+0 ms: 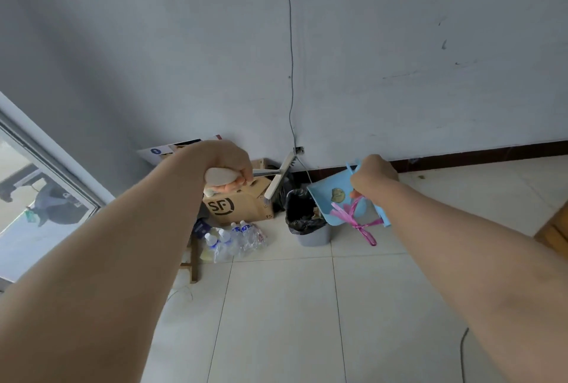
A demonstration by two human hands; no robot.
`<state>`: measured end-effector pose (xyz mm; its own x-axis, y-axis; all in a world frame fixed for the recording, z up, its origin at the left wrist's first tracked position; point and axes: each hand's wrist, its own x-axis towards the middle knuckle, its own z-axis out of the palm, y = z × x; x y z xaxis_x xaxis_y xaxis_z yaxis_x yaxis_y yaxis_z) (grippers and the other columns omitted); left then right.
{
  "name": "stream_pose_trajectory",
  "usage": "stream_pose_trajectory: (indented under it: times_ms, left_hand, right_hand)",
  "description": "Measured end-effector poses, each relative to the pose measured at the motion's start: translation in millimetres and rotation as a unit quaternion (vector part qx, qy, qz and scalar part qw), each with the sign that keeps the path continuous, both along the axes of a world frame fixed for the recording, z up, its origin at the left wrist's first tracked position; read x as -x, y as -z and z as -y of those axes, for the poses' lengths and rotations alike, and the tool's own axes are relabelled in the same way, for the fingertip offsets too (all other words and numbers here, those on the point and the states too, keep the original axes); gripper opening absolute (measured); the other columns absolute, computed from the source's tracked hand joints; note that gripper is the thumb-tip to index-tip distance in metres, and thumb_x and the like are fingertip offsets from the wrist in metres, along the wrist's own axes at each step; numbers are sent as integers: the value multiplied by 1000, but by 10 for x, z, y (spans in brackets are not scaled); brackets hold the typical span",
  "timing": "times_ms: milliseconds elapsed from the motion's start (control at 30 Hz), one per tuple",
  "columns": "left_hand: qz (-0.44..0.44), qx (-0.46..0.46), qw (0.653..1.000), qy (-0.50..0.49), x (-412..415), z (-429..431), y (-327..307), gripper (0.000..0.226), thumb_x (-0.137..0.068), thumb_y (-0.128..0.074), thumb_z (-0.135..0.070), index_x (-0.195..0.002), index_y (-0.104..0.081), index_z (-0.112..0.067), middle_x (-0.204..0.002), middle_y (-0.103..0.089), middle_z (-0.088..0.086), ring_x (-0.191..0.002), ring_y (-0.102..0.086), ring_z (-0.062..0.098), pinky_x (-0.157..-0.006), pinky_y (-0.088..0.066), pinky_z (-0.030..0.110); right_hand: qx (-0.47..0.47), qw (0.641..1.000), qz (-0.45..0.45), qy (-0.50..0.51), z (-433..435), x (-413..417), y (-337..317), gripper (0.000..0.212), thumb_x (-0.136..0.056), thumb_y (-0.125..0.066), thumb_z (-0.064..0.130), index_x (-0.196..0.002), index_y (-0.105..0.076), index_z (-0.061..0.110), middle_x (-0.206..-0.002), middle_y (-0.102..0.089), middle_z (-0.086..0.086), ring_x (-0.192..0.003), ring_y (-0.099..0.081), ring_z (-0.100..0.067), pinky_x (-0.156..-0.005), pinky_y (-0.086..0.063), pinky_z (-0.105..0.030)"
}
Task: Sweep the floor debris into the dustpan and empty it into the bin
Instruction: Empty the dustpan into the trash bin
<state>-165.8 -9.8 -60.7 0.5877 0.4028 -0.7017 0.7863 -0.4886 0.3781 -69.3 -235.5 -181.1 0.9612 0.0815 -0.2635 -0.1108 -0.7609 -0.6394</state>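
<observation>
Emptying step: right hand point(373, 178) clamps dustpan point(344, 198) tilted by bin point(307, 219); left hand point(229, 167) grips brush point(278, 175) at 12. Next: tip further w/ care.

Scuffed grey wall point(399, 59) (dark skirting) meets pale tiled floor point(276, 305).

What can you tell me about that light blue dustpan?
The dustpan looks like light blue plastic, held up off the floor by the right hand and tilted toward the black-lined bin. A pink ribbon and a round greenish scrap lie on it, the ribbon trailing over its lower edge.
</observation>
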Motion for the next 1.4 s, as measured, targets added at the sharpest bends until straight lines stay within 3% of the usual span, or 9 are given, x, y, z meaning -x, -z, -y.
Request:
stream_pose_trajectory:
  times_ms: [67, 367, 567, 633, 833, 1000, 1167, 1300, 1400]
  left_hand:
    - [-10, 11, 1000, -1, -31, 30, 117, 9, -94, -52, -3, -85, -53, -3, -55, -53, 7, -28, -48, 9, -33, -43, 12]
    - [-31, 39, 998, 49, 331, -230, 262, 6, -94, -53, -5, -88, -53, -2, -57, -54, 6, -29, -50, 9, -30, -42, 14]
    - [-38, 40, 996, 72, 863, -606, 255, 4, -94, -54, -5, -91, -54, -3, -58, -55, 6, -31, -51, 9, -31, -44, 14]
    - [-50, 44, 994, 86, 1024, -706, 277, 3, -94, -53, -5, -94, -54, -3, -61, -55, 6, -31, -51, 8, -32, -45, 14]
    - [-91, 58, 989, 96, 1398, -900, 584, 10, -93, -57, -8, -103, -55, -7, -64, -57, 5, -35, -54, 7, -34, -46, 14]
    - [-141, 59, 985, 83, 1527, -891, 865, 12, -93, -59, -12, -103, -57, -7, -64, -60, 5, -33, -54, 6, -39, -48, 14]
    - [-173, 63, 980, 76, 1529, -741, 1247, 21, -94, -58, -12, -114, -53, -9, -64, -59, 5, -31, -52, 6, -35, -46, 13]
    - [-187, 63, 979, 59, 1498, -548, 1499, 8, -94, -57, -12, -98, -52, -7, -61, -58, 6, -30, -51, 7, -33, -44, 12]
    - [-167, 72, 982, 44, 1431, -424, 1650, 10, -93, -56, -9, -101, -52, -6, -68, -58, 8, -30, -52, 8, -35, -45, 12]
  right_hand:
    - [16, 1000, 1, -1, 37, 67, -15, 18, -91, -57, 4, -74, -49, 7, -75, -75, -8, -72, -71, -21, -56, -49, -26]
    - [81, 996, -9, 24, -34, 704, -147, 29, -89, -68, 7, -68, -48, 6, -54, -53, -2, -48, -47, -13, -43, -29, -23]
    - [89, 995, -24, 31, -295, 1267, -29, 22, -91, -53, 6, -70, -48, 7, -80, -74, -10, -77, -70, -24, -62, -50, -27]
    - [96, 994, -34, 32, -377, 1446, 58, 19, -89, -55, 8, -71, -49, 8, -91, -75, -13, -84, -71, -27, -62, -50, -27]
    - [135, 989, -60, 5, -514, 1827, 332, 5, -89, -60, 8, -90, -56, 6, -86, -62, -10, -73, -57, -26, -55, -40, -26]
    - [102, 991, -88, -6, -529, 1937, 640, 8, -89, -55, 6, -82, -52, 7, -96, -72, -18, -75, -63, -30, -53, -42, -25]
    - [135, 981, -123, -59, -451, 1972, 817, 21, -81, -67, 2, -71, -50, 7, -67, -59, -7, -66, -60, -26, -52, -40, -24]
    - [142, 976, -142, -83, -397, 1938, 982, 15, -82, -65, 2, -85, -51, 8, -63, -58, -3, -57, -57, -18, -48, -37, -22]
    - [137, 973, -154, -102, -368, 1877, 1127, 8, -84, -58, 6, -91, -55, 9, -88, -72, -10, -81, -69, -28, -63, -46, -26]
